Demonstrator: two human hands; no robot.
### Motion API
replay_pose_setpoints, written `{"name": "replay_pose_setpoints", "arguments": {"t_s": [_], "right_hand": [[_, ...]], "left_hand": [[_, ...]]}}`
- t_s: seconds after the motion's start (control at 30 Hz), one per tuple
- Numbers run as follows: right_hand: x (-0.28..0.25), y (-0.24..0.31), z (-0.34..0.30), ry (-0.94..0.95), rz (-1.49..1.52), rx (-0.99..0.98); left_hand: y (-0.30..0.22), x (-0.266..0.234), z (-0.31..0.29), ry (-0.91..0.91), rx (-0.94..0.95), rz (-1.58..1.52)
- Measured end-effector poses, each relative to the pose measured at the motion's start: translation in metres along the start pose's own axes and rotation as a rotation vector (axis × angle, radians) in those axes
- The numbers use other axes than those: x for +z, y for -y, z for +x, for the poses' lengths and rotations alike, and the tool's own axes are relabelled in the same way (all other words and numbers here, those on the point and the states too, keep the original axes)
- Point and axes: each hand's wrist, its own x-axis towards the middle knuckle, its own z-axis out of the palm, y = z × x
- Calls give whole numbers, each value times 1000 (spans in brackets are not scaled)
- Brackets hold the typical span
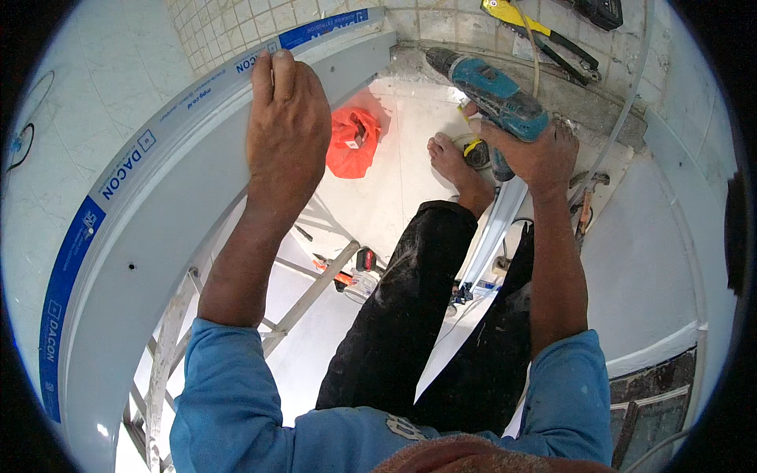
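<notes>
A long white frame profile [169, 229] with blue-and-white printed protective film curves up the left side. Small dark holes show along its face. My left hand [289, 130] grips its upper part, fingers laid over the filmed edge and thumb out of sight. In my right hand [546, 154] is a teal and black cordless drill [501, 98]. Its chuck points to the upper left, apart from the profile, and whether a bit sits in it is hard to make out.
Yellow and black long-handled pliers [544, 35] and a black battery-like block [603, 11] lie on the tiled ledge. Below are an orange-red plastic bag [352, 146], a yellow-black tape measure [476, 154], my bare foot and another white profile [493, 236]. A metal ladder [315, 288] stands lower left.
</notes>
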Motion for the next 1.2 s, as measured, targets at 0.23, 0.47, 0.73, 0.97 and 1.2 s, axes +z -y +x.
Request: {"name": "replay_pose_setpoints", "arguments": {"t_s": [0.23,0.47,0.73,0.97,1.2], "right_hand": [[5,-26,-4,-125,-296,-6],[-1,-17,-6,-76,-85,30],[-11,4,-27,-8,244,-28],[-27,7,-39,17,308,-44],[-29,13,-53,78,332,-21]], "left_hand": [[4,-3,-3,-13,20,-44],[6,0,1,-46,31,118],[12,-12,-9,-84,30,108],[5,-10,-5,-111,-16,31],[2,-14,-2,-100,-36,-150]]}}
